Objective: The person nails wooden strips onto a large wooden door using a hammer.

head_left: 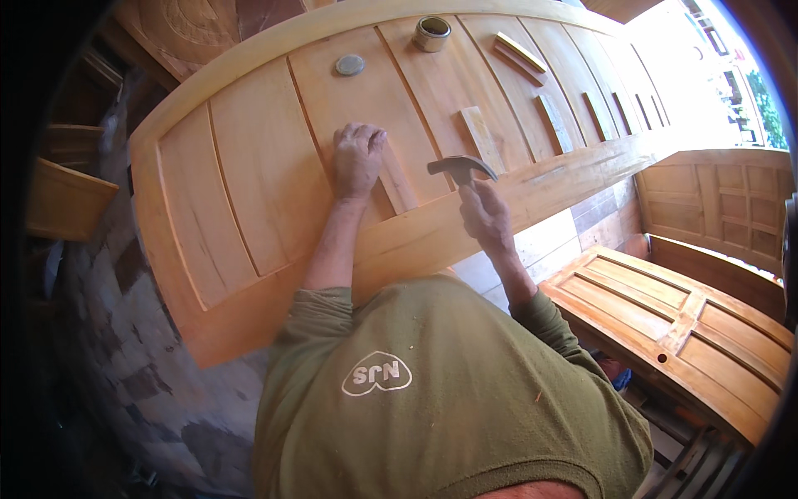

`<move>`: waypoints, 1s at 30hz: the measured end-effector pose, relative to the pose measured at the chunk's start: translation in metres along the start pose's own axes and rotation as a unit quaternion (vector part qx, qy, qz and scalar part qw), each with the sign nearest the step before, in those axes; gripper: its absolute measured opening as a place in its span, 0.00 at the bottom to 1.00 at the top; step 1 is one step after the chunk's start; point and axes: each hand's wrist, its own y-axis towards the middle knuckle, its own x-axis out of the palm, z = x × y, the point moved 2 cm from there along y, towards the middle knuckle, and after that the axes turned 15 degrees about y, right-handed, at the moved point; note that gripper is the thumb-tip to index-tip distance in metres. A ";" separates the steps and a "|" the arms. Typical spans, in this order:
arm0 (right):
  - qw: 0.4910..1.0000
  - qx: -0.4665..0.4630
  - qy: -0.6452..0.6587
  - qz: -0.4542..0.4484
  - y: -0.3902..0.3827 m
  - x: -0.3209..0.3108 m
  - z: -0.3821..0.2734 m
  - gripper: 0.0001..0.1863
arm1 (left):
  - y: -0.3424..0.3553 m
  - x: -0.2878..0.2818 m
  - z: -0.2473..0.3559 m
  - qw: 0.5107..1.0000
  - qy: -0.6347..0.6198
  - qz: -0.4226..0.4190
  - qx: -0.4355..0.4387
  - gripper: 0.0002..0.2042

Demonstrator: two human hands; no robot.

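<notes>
Just right of the curled left hand (357,162) – its hold unclear – the wood strip (397,185) slants bodyward, farther from the right hand (486,214), which clasps the hammer (462,165).

I wear an olive-green shirt (465,391), its cloth slightly fuzzy, with a curved collar band (540,471). A white-outlined heart emblem (376,374), upside down from where I look, encloses pale lettering. An orange-brown fleck (538,397) clings to the fabric. My matching sleeves (320,314) leave left hand (357,162) and right hand (485,212) bare.
</notes>
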 end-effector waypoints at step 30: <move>0.988 0.034 0.149 0.011 -0.013 -0.044 0.034 0.18 | -0.009 -0.007 0.042 0.981 0.144 -0.105 -0.071 0.20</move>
